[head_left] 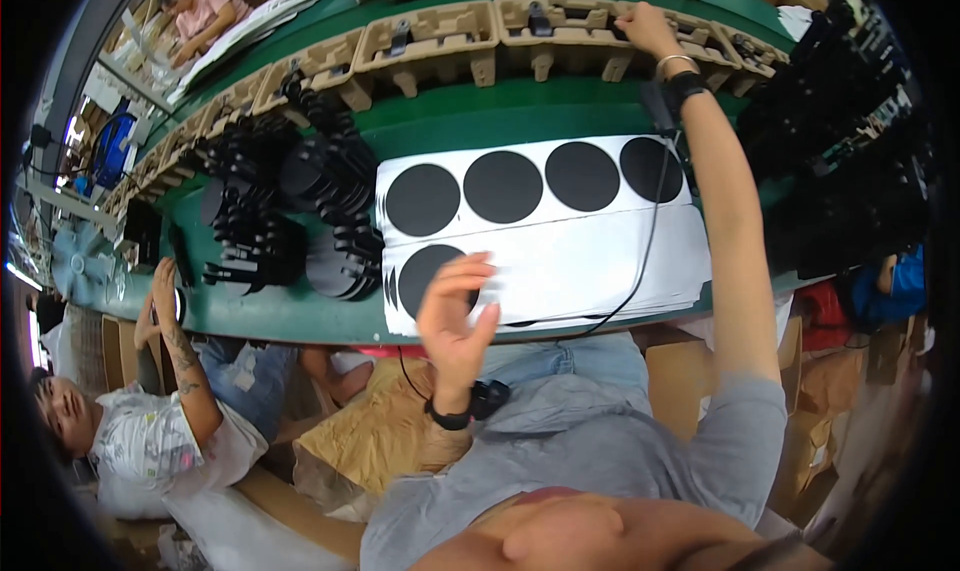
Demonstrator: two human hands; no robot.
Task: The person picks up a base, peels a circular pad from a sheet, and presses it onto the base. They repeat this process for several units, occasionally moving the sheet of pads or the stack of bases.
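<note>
My left hand [455, 316] is raised over the near edge of a stack of white sheets [600, 261], fingers loosely curled and apart, nothing seen in them. It partly covers a black round disc [425, 271] on the lower sheet. The upper sheet carries a row of several black discs [502, 186]. My right hand [648, 28] reaches far across the green table [470, 111] and rests with bent fingers on a brown moulded pulp tray [560, 26]; what its fingers hold is hidden. A black cable [650, 221] runs from my right wrist across the sheets.
Stacks of black plastic parts [300, 211] stand left of the sheets. Several pulp trays [425, 41] line the far side. A co-worker's raised hand [165, 291] is at the table's left edge, and another person [205, 11] sits far left. Dark piled goods [850, 171] fill the right.
</note>
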